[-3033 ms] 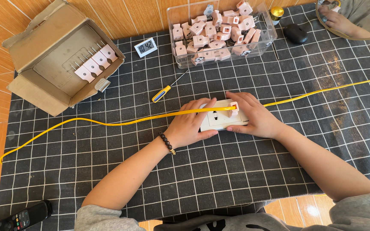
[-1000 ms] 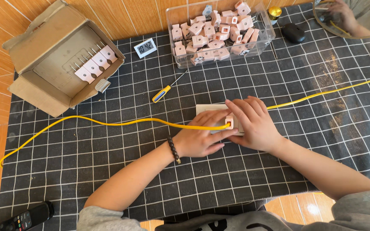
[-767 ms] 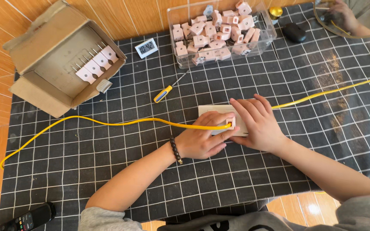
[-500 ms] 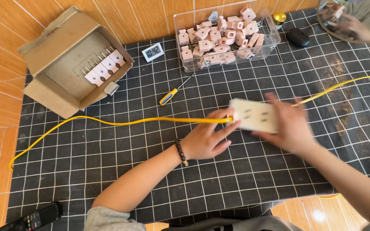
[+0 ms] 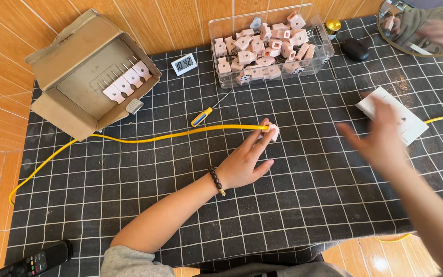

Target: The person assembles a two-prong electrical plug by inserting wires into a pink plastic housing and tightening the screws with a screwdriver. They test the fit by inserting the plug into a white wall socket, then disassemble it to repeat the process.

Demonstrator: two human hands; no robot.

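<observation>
A small pink plastic plug (image 5: 272,131) on the end of a long yellow cable (image 5: 144,138) lies on the black grid-patterned mat (image 5: 303,205), pinched at the fingertips of the left hand (image 5: 243,163). Well to the right, the right hand (image 5: 380,138) is blurred, its fingers spread, touching a white rectangular socket strip (image 5: 393,114). Just beyond the left hand lies a yellow-and-blue-handled screwdriver (image 5: 203,116), and past it a clear plastic tub of pink plugs (image 5: 267,46).

Left hand (image 5: 242,164) low, fingertips pinched in grip; right hand (image 5: 380,138) blurred, fingers spread.
</observation>
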